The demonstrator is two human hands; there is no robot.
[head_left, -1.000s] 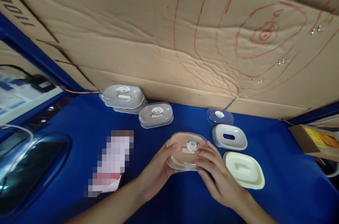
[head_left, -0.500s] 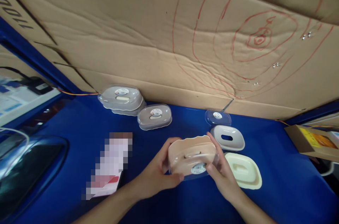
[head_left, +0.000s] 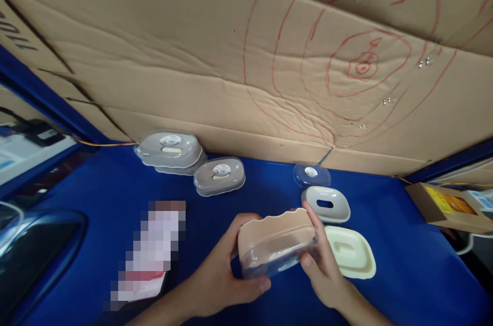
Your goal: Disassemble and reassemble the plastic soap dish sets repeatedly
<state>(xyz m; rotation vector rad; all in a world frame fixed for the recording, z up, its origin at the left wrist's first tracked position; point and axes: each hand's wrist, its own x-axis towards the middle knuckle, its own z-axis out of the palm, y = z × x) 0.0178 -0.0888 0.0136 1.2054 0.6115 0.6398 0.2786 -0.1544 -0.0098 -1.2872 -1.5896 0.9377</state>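
A pinkish-beige oval box [head_left: 275, 231] with a wavy rim and a clear cover is held between both hands, tilted above the blue table. My left hand [head_left: 231, 264] grips its left end, thumb along the lower edge. At the right end my right hand [head_left: 323, 259] holds it, with the thumb under the clear cover. Close to my right hand lie a cream-coloured tray [head_left: 356, 254] and a light grey dish with a dark oval slot [head_left: 337, 205]. Behind them rests a clear lid [head_left: 314, 174] with a round label.
Stacked grey covered boxes [head_left: 169, 149] and a single covered box [head_left: 219, 177] stand by the cardboard wall [head_left: 173, 59]. A pixelated flat object [head_left: 154, 249] lies left. An open carton [head_left: 442, 205] is at right.
Both hands have tipped the held box, so its label has turned down and more of its side shows. The camera view has shifted slightly.
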